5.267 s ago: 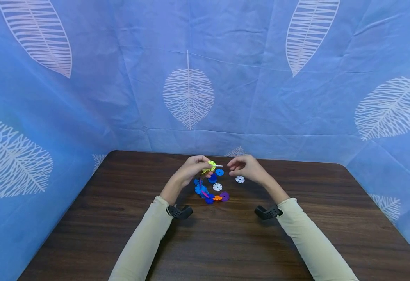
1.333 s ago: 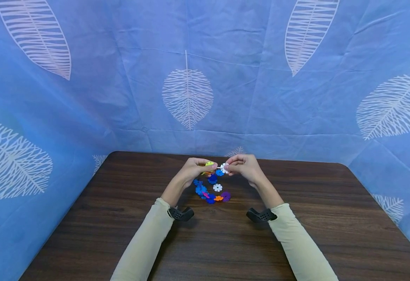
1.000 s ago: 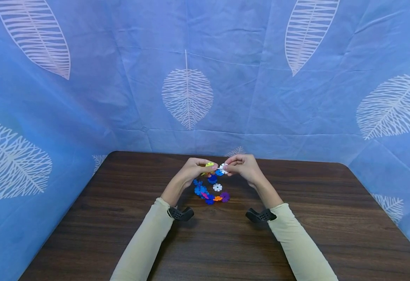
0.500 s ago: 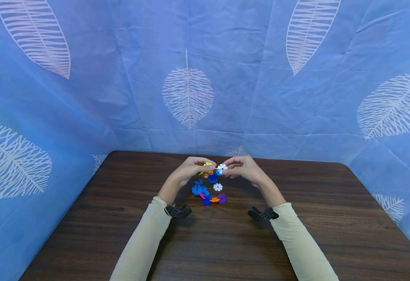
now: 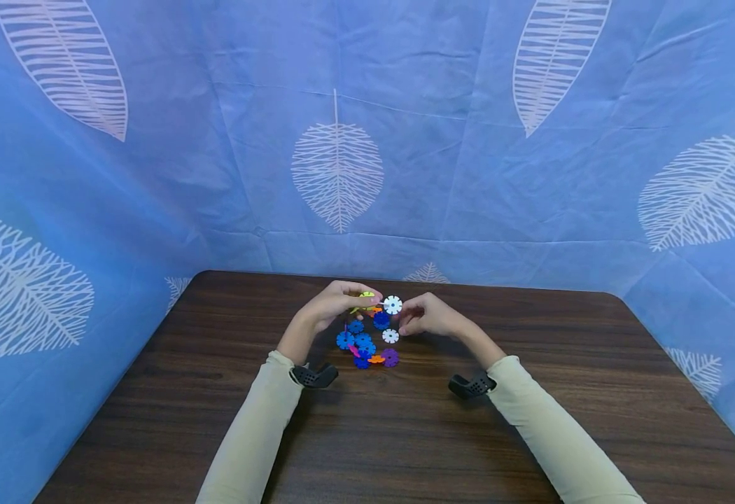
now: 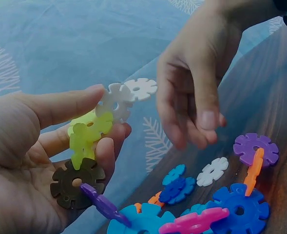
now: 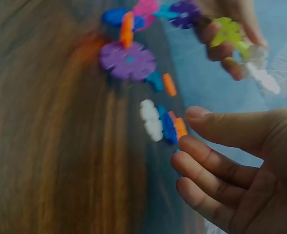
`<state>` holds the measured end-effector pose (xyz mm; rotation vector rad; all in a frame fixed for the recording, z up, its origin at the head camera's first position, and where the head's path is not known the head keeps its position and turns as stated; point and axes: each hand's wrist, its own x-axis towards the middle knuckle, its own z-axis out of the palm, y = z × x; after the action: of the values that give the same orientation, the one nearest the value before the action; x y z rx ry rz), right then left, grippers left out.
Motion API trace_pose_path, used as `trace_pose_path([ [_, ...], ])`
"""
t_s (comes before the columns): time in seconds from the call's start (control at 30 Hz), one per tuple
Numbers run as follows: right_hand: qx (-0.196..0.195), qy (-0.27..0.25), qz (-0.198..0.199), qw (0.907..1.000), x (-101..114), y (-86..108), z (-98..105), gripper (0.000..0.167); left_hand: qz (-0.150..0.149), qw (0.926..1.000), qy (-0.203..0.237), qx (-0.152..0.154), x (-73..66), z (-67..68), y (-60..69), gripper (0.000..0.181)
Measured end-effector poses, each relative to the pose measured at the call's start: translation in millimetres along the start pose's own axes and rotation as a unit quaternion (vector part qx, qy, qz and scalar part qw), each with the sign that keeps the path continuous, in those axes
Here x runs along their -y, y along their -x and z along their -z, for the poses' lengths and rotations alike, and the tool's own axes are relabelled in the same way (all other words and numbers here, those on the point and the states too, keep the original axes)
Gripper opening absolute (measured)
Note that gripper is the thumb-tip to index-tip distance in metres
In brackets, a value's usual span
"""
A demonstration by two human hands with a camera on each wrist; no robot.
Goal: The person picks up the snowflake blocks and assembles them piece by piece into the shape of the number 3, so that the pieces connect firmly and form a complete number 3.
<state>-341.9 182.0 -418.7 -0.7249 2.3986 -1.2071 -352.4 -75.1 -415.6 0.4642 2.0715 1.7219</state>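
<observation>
In the head view my left hand [image 5: 332,304] pinches one end of a chain of plastic snowflake discs. The left wrist view shows this end: a white disc [image 6: 141,88] slotted into another white disc [image 6: 116,103], then yellow discs [image 6: 90,124] and a dark brown disc [image 6: 77,183] against the palm. From there the chain runs down through purple, blue, pink and orange pieces to a purple disc [image 5: 390,358]. My right hand [image 5: 432,316] holds nothing; its fingers are apart and loosely bent, beside a loose white disc [image 5: 390,336].
Several loose discs lie close together on the dark wooden table [image 5: 506,434], among them a dark blue disc [image 5: 381,320] and orange pieces [image 6: 155,199]. A blue cloth [image 5: 430,168] with white leaf prints hangs behind the table.
The white disc that lay at the right is now joined to the chain's end. My right hand has let go of it and moved lower. My left hand and the chain have shifted left.
</observation>
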Motion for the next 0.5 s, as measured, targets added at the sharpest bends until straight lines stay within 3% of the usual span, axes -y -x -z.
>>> trace_pose_path([
  [0.17,0.029,0.047,0.044,0.9975,-5.3,-6.0,-1.5,0.025,-0.003,1.0,-0.002,0.001,-1.4,-0.4,-0.7,0.045],
  [0.5,0.047,0.098,0.045,0.9931,-6.3,-14.7,-8.3,0.02,0.007,1.0,0.004,-0.001,-1.4,-1.9,1.1,0.037],
])
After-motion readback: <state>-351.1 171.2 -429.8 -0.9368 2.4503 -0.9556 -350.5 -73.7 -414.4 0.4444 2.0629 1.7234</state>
